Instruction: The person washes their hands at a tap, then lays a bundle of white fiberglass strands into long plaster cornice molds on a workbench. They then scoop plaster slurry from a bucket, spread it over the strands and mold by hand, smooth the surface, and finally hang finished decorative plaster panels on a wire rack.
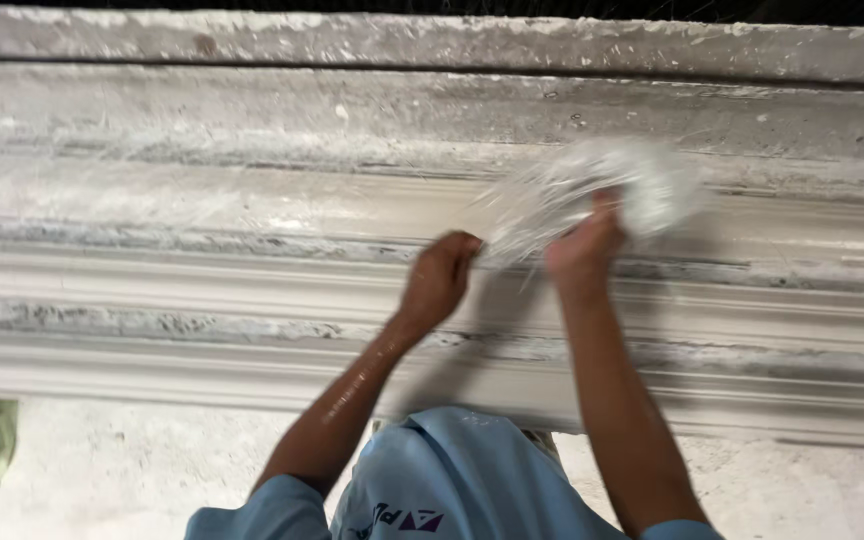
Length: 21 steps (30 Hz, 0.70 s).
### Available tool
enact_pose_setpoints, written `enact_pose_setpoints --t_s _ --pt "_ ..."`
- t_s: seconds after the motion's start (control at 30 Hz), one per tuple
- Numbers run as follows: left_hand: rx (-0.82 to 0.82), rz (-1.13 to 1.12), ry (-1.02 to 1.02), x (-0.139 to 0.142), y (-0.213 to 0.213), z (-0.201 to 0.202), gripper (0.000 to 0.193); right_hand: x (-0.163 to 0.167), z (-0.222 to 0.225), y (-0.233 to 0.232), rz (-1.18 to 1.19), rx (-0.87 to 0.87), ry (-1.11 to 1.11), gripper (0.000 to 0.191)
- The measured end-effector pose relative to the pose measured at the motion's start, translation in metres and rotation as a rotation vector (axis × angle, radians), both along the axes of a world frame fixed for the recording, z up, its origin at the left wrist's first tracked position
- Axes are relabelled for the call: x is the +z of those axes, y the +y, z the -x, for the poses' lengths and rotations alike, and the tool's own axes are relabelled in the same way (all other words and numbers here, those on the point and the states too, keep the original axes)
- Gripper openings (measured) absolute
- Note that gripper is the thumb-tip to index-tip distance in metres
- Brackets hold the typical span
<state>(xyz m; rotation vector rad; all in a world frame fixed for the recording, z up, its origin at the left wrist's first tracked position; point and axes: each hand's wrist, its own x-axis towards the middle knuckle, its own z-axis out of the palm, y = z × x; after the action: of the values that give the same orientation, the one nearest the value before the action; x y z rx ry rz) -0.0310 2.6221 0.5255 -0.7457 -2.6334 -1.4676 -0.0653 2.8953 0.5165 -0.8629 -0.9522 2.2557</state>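
both hands (512, 265) grip white fibre bundle (592, 195) over moulding (202, 290).

Lighting is strong and even across the pale plaster moulding (202, 290), apparently from the viewer's side and somewhat left; the top edge falls off to black. Soft shadows of the arms lie on the moulding beside and to the right of each forearm. The white fibre bundle (592, 195) is overexposed and heavily motion-blurred. Both hands show slight blur. A wet sheen glints on the left forearm (352, 390). Overall focus is soft.
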Motion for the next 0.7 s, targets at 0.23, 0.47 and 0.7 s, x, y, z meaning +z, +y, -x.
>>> enact_pose_setpoints --t_s 0.23,0.47,0.7 --pt "0.215 0.785 0.098 -0.018 -0.070 0.068 0.024 0.072 -0.010 0.127 -0.217 -0.126 0.214 0.028" --pt "0.247 0.053 -0.061 0.016 0.047 -0.011 0.036 -0.010 -0.043 0.038 -0.031 0.123 -0.007 0.027" --pt "0.146 0.152 0.037 0.028 0.066 -0.019 0.017 0.012 -0.012 0.111 -0.027 0.036 0.056 0.025"
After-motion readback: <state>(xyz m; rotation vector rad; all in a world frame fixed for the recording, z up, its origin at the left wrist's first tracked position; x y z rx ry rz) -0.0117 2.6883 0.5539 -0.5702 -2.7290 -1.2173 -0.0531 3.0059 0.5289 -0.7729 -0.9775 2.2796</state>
